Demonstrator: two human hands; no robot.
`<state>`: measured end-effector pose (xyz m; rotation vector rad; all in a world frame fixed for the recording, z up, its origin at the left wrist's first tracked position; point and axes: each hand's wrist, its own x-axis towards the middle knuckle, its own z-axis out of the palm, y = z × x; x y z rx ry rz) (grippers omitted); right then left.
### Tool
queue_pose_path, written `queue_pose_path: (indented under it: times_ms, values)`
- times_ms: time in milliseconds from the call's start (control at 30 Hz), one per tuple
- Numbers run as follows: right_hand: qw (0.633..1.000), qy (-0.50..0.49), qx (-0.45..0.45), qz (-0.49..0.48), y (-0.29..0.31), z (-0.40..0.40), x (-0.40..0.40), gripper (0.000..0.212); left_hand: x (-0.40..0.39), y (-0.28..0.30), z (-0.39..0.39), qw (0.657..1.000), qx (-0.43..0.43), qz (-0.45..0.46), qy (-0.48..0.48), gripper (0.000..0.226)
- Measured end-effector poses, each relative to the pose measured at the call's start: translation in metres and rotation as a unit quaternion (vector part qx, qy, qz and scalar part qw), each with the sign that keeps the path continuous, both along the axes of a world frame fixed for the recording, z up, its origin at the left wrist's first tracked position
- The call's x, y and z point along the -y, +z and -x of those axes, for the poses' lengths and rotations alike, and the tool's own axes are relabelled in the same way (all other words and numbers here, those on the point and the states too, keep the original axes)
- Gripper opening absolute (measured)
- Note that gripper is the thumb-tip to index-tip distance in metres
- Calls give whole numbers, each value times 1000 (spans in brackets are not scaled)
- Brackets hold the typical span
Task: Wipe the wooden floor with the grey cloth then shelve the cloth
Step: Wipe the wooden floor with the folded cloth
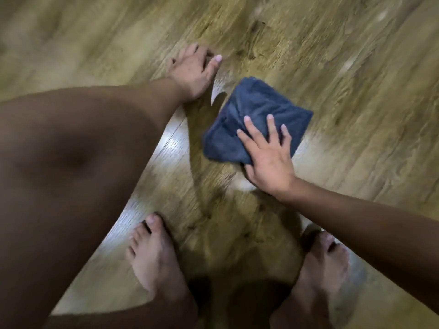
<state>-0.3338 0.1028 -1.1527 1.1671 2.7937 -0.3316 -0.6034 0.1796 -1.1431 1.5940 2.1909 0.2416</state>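
My right hand (268,160), fingers spread, presses the crumpled grey cloth (254,119) mid-frame; it may bunch, skipping wooden floor (356,79).

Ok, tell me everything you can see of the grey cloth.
The grey cloth is a dark blue-grey rag of soft, towel-like fabric, folded or bunched into a rough four-sided pad with creases across its top. It lies flat on the wooden floor, ahead of the two bare feet. The right hand presses on its near corner, fingers straight and spread. The left hand rests on the floor beside it, not touching it. The picture is motion-blurred, so finer weave and stains cannot be told.
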Motion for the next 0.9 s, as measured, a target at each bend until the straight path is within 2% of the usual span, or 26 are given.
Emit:
queue_pose_path:
  times_ms: [233,433,600,733,900]
  values:
    - [977,213,16,-20,-5,66,30,75,50,6,39,999,-19,33,36,56]
    - [938,337,68,-35,9,61,1,77,105,15,102,993,-17,86,76,56]
    - [916,399,42,-30,12,50,22,81,114,10,132,985,11,58,164,56]
    - [895,446,15,-15,0,68,73,76,111,-3,116,990,17,44,135,62]
    - [899,435,48,16,1,147,120,67,132,-5,101,993,11,34,115,61]
